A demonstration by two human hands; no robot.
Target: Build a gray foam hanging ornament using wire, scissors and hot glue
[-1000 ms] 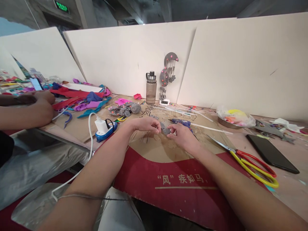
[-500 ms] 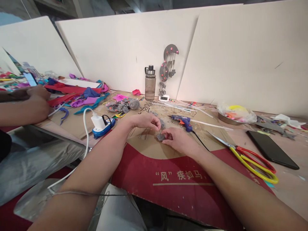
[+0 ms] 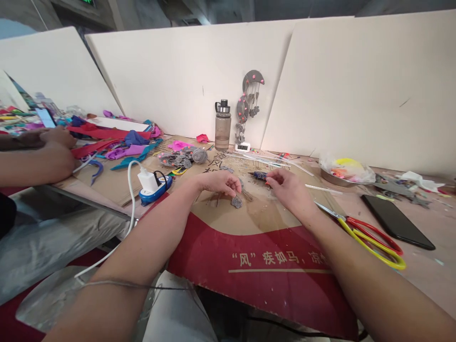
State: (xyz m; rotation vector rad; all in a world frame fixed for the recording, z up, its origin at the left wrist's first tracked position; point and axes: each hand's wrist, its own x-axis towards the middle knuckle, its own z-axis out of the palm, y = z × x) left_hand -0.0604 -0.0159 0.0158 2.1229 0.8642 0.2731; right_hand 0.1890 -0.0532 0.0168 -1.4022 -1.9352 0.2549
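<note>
My left hand (image 3: 221,183) is closed in a pinch above the cardboard (image 3: 213,218). From its fingertips a small grey fuzzy piece (image 3: 236,202) hangs on what looks like a short thread. Further right, my right hand (image 3: 287,189) reaches over the handle of a blue glue gun (image 3: 259,175), fingers curled at its body; the handle is hidden behind the hand. The gun's nozzle points left. Grey strings and another grey piece (image 3: 227,169) lie just behind my left hand.
Scissors (image 3: 370,237) with red and yellow handles and a black phone (image 3: 397,221) lie right. A metal bowl (image 3: 338,179) holds a plastic bag. A water bottle (image 3: 223,128) and grey moon hanging (image 3: 253,81) stand behind. A blue power strip (image 3: 155,190) and another person's arm (image 3: 39,159) are left.
My right hand has left the grey piece and moved right onto the glue gun. My left hand stays nearly in place, still pinching at the grey piece.
</note>
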